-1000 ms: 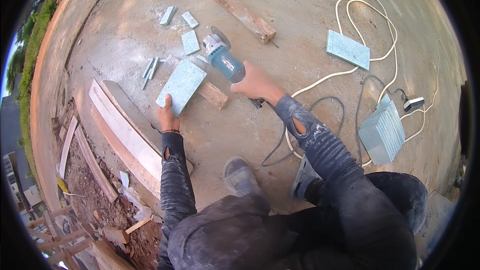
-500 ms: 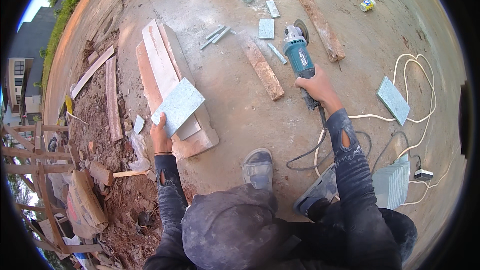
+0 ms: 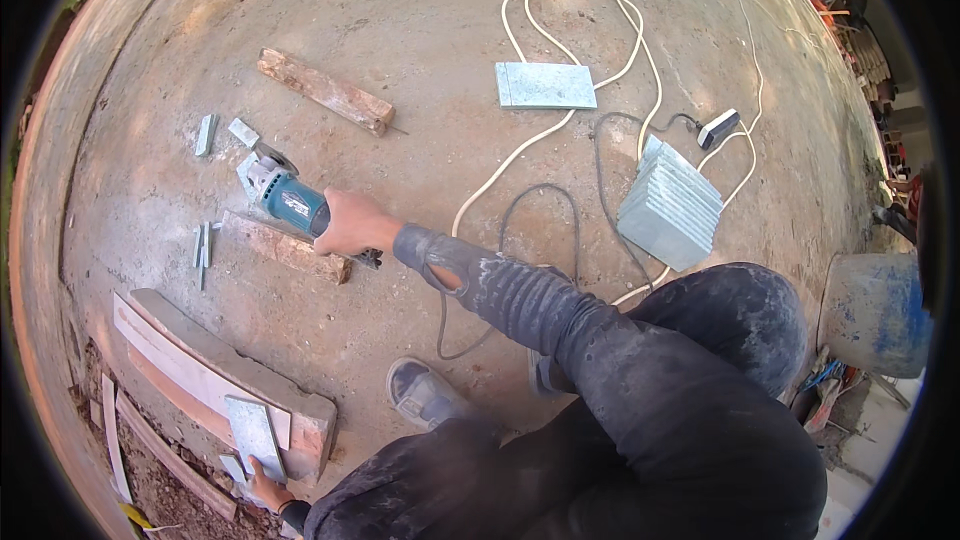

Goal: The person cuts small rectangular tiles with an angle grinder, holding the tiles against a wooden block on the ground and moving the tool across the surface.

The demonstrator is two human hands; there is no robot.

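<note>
Head view: left of centre, the right hand (image 3: 352, 223) is wrapped tight around the body of a teal angle grinder (image 3: 283, 196), whose disc end points to the upper left, just above a weathered wood block (image 3: 287, 248) on the concrete floor (image 3: 450, 50). At the bottom left edge the left hand (image 3: 262, 487) grips the lower end of a grey tile piece (image 3: 253, 433), fingers curled round it, resting it on stacked boards (image 3: 215, 372). As I judge it, the grinder and the tile are well apart, so the tile wants a firm, flat seat on the boards before the tool comes near — and the black cord (image 3: 500, 240), looping by the shoe (image 3: 425, 392), should stay behind the disc
</note>
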